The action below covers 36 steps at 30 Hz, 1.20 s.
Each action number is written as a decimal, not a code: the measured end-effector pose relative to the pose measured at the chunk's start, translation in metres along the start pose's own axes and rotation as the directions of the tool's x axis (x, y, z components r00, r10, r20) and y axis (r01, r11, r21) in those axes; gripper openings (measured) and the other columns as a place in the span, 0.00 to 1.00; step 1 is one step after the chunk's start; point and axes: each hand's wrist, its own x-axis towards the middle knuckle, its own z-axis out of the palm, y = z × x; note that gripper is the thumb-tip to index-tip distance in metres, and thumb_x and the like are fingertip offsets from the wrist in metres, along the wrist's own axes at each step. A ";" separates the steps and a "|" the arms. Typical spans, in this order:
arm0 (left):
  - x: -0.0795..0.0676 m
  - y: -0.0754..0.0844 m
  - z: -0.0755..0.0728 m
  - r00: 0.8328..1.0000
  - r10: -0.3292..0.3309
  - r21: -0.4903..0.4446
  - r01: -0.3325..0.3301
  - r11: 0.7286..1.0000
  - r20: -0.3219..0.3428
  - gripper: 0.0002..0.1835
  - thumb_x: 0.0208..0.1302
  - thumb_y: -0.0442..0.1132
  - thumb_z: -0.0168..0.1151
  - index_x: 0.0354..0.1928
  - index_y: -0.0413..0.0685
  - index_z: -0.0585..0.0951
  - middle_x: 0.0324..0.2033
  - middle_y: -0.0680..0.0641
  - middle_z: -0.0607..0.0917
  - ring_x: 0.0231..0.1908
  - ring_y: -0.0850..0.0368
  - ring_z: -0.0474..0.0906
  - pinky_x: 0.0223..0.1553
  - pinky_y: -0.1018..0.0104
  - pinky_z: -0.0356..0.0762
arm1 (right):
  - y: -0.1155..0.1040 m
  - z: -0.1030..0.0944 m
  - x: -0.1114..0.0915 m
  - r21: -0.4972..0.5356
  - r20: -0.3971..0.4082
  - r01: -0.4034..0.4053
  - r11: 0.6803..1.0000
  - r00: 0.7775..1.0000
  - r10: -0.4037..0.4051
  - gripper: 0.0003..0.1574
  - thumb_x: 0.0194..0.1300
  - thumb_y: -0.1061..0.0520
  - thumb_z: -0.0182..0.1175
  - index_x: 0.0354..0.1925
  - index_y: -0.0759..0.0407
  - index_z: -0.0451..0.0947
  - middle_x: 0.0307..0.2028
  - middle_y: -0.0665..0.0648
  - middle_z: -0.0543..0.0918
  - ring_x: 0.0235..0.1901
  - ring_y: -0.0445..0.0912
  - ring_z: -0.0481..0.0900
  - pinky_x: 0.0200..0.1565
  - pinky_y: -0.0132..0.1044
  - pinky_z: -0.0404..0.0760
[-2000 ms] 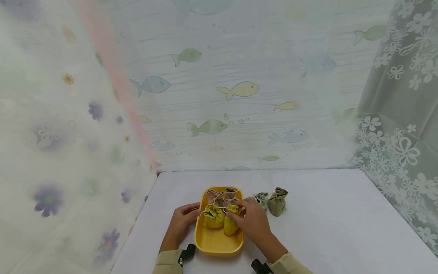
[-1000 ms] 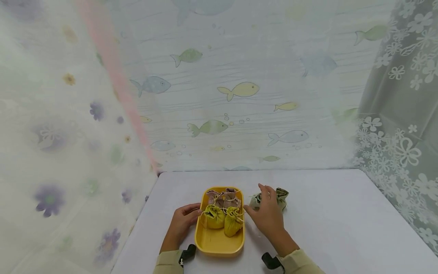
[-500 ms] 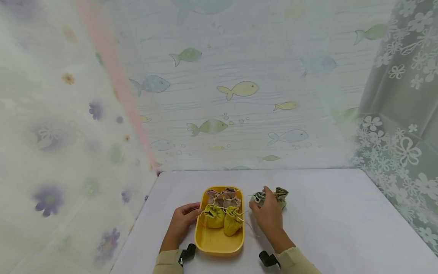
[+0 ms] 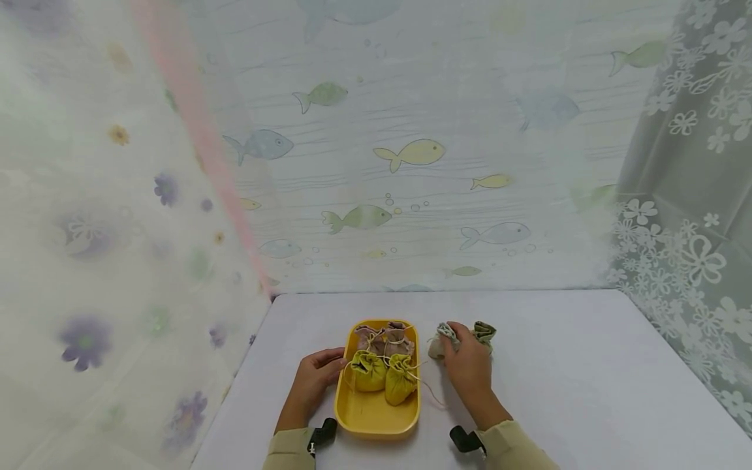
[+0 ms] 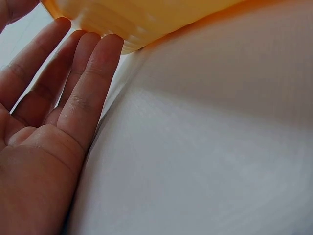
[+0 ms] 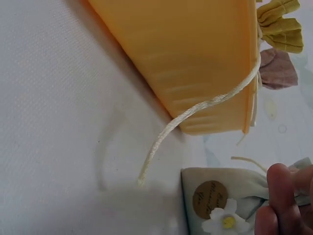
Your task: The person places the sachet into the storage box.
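Observation:
My left hand (image 4: 311, 388) rests against the left side of a yellow plastic tray (image 4: 376, 421); in the left wrist view its nearly straight fingers (image 5: 90, 93) touch the tray's outer wall. Two yellow drawstring pouches (image 4: 369, 373) sit in the tray in front of two mauve pouches (image 4: 396, 344). Right of the tray, my right hand (image 4: 472, 369) pinches the gathered neck of a pale grey-green drawstring pouch (image 4: 437, 347). That pouch carries a round brown label (image 6: 209, 199) and a white flower (image 6: 226, 221). An olive pouch (image 4: 485, 331) stands just behind the right hand, mostly hidden.
A cream cord (image 6: 195, 108) from a yellow pouch hangs over the tray's right rim onto the white table (image 4: 564, 378). Fish-printed fabric (image 4: 423, 215) rises behind the table. Flowered curtains flank it on the left and right.
The right hand has let go of the right-hand yellow pouch in the tray, moved right, and taken hold of the grey-green pouch, which has tilted. The left hand stays at the tray.

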 end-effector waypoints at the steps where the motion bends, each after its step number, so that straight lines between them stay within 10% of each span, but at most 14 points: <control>1: 0.000 0.000 0.000 1.000 -0.002 0.004 0.002 1.000 -0.002 0.27 0.60 0.50 0.76 0.58 0.44 0.85 0.56 0.43 0.86 0.53 0.53 0.85 0.51 0.65 0.87 | 0.000 -0.001 0.000 0.004 -0.004 0.004 1.000 1.000 -0.004 0.19 0.72 0.51 0.66 0.58 0.55 0.83 0.33 0.56 0.92 0.17 0.36 0.81 0.22 0.32 0.79; 17: 0.001 -0.001 -0.001 1.000 -0.009 0.024 0.009 1.000 -0.005 0.30 0.58 0.54 0.77 0.58 0.46 0.85 0.57 0.44 0.85 0.54 0.52 0.85 0.52 0.64 0.87 | -0.015 -0.020 -0.002 -0.015 -0.068 0.049 0.999 0.996 -0.050 0.13 0.67 0.44 0.70 0.48 0.44 0.88 0.16 0.44 0.84 0.13 0.34 0.76 0.17 0.34 0.70; 25: 0.001 -0.002 -0.001 1.000 -0.010 0.032 0.010 0.999 -0.005 0.31 0.57 0.55 0.77 0.58 0.46 0.85 0.57 0.44 0.85 0.54 0.52 0.85 0.52 0.64 0.87 | -0.027 -0.031 -0.004 -0.050 -0.106 0.115 0.992 0.987 -0.119 0.13 0.61 0.46 0.76 0.44 0.46 0.91 0.39 0.47 0.84 0.26 0.37 0.76 0.22 0.31 0.73; 36: 0.000 -0.001 0.000 1.000 -0.003 0.021 0.003 1.000 -0.002 0.30 0.58 0.55 0.77 0.58 0.46 0.85 0.56 0.44 0.86 0.54 0.52 0.85 0.52 0.64 0.87 | -0.040 -0.043 -0.008 0.031 -0.168 0.212 0.977 0.964 -0.204 0.15 0.54 0.48 0.81 0.39 0.50 0.91 0.34 0.47 0.88 0.31 0.43 0.82 0.29 0.32 0.79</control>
